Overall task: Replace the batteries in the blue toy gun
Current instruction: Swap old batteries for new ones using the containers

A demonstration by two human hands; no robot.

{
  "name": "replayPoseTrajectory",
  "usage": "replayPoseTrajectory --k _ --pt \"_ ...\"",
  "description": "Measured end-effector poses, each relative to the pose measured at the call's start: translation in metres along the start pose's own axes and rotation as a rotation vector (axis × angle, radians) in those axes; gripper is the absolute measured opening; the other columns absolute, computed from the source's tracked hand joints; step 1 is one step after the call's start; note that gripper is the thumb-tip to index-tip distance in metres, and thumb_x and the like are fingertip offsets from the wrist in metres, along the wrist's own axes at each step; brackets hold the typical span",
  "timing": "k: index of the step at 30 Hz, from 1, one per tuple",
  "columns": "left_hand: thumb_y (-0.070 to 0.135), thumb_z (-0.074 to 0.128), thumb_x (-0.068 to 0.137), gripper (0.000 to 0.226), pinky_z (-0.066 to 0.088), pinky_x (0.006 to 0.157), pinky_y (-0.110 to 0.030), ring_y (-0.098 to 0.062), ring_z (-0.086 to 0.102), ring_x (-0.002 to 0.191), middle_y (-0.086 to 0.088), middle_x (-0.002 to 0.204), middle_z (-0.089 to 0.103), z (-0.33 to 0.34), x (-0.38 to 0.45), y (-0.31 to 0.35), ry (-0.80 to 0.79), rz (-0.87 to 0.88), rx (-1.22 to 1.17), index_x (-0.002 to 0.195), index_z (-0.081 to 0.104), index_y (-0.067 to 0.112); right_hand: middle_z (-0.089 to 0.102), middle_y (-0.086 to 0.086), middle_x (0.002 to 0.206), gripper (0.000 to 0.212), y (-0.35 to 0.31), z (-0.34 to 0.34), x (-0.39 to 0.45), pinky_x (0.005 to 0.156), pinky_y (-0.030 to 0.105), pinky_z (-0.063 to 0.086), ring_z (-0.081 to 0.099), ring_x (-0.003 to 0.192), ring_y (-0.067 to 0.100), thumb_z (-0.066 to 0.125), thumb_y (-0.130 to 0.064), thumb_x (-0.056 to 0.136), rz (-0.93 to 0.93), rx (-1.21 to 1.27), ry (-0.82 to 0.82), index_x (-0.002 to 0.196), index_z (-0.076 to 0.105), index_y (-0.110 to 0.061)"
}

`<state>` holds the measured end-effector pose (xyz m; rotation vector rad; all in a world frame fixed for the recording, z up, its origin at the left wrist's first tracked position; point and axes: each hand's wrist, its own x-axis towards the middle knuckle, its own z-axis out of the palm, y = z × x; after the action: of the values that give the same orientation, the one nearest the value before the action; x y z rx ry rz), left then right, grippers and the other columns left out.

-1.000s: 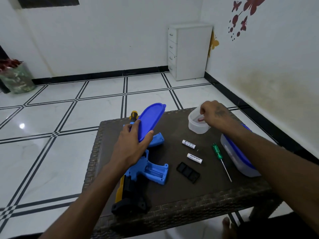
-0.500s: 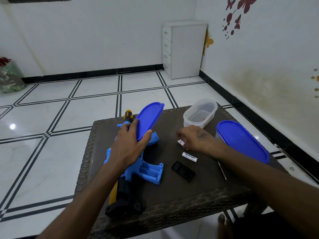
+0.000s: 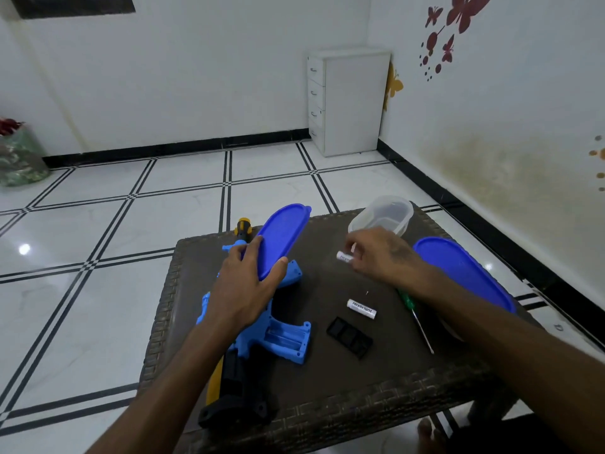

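Compartment (image 3: pixel 288 339) at frame centre is lying open and empty, cover (image 3: pixel 349 336) off; right hand (image 3: pixel 376 257) is pinching one battery (image 3: pixel 343 257); left hand (image 3: pixel 245 283) is gripping blue lid (image 3: pixel 281 237); loading pending.

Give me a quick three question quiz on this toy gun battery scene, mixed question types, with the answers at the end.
1. True or false: the battery compartment of the blue toy gun is closed by its cover.
2. What does the right hand pinch? A) the green screwdriver B) a white battery C) the black cover
3. Fill in: the left hand holds a blue ____ above the gun.

Key: 1 false, the compartment is open and the cover lies on the table. 2 B. 3 lid.
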<state>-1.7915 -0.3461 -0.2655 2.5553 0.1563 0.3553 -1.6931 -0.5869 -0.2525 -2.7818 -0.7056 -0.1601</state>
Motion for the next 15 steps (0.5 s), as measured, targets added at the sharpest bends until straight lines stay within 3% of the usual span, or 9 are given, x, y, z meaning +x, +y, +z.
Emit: replayPoseTrajectory --k 3,8,12,15 --pt "0.066 0.036 0.09 0.074 0.046 0.098 -0.044 -0.026 0.045 0.121 -0.008 0.142 0.037 -0.006 0.006 -0.004 0.001 -0.014 0.011 0.151 0.021 0.029 0.069 0.001 0.095 0.019 0.016 -0.027 0.015 0.069 0.028 0.046 0.061 0.086 0.018 0.068 -0.025 0.083 0.134 0.061 0.209 0.101 0.066 -0.023" --pt "0.067 0.036 0.089 0.073 0.046 0.096 -0.041 -0.025 0.046 0.119 -0.006 0.14 0.037 -0.008 0.006 0.004 0.025 -0.006 -0.018 0.15 0.023 0.029 0.068 0.007 0.111 0.021 0.037 -0.032 0.028 0.074 0.028 0.047 0.061 0.094 0.022 0.063 -0.017 0.09 0.301 0.01 0.146 0.111 0.066 -0.016" --pt "0.065 0.036 0.09 0.074 0.047 0.09 -0.034 -0.022 0.046 0.116 -0.005 0.142 0.035 -0.008 0.007 0.014 0.031 0.002 -0.018 0.151 0.022 0.027 0.065 0.005 0.118 0.023 0.039 -0.021 0.017 0.089 0.03 0.046 0.057 0.106 0.021 0.062 -0.02 0.091 0.247 -0.021 0.156 0.113 0.066 -0.016" --pt "0.065 0.036 0.09 0.073 0.049 0.089 -0.036 -0.022 0.048 0.113 -0.005 0.141 0.036 -0.009 0.008 0.017 0.04 0.007 -0.026 0.151 0.022 0.027 0.062 0.002 0.108 0.016 0.025 -0.018 -0.003 0.079 0.031 0.048 0.055 0.099 0.019 0.061 -0.016 0.088 0.107 -0.03 0.294 0.102 0.069 -0.016"
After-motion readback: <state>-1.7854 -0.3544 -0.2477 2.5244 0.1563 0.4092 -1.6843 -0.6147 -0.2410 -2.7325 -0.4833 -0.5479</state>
